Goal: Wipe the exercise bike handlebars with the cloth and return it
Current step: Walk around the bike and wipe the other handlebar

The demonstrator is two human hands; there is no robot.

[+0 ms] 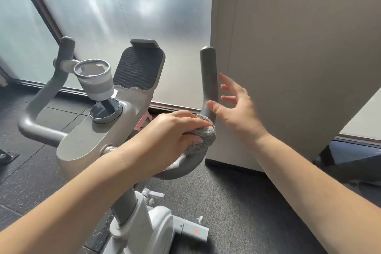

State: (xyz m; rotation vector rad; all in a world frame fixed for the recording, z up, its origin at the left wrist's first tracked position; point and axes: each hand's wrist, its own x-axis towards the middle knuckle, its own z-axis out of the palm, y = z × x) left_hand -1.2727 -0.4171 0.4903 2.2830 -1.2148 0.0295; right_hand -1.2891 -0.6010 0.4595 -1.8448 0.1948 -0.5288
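Note:
The exercise bike's grey right handlebar (209,76) rises upright beside a beige panel and curves down toward the console. My left hand (175,130) grips a grey fluffy cloth (203,140) and presses it on the bend of that handlebar. My right hand (237,109) hovers open just right of the upright bar, thumb near it, fingers spread. The left handlebar (41,93) stands untouched at the far left.
A white cup holder (94,78), a round dial (106,111) and a tablet rest (140,68) sit on the console. A beige panel (288,68) stands close behind the right bar. Frosted glass lies ahead; dark rubber floor (237,202) below.

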